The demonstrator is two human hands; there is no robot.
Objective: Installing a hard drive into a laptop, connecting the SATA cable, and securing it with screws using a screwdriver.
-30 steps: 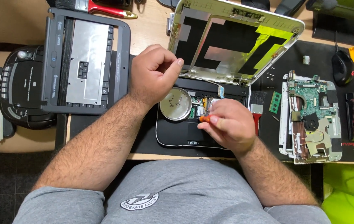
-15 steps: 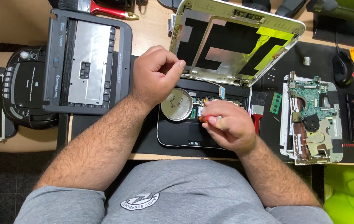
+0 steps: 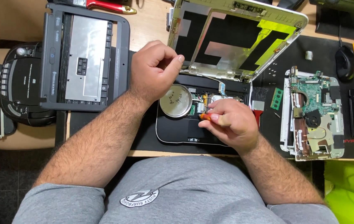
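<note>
Fingers of right hand pinch an orange-handled screwdriver; left hand loosely curled, empty

Opened laptop base centre, near desk edge; round tin lid on it; lid panel behind; keyboard frame left; circuit board right; mouse far right.

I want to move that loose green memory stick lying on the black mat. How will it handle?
The green memory stick looks thin and flat, so probably light and stiff, and unlikely to roll. Lying flush on the black mat, it may be hard to pinch. Its exposed board is likely fragile.
</note>
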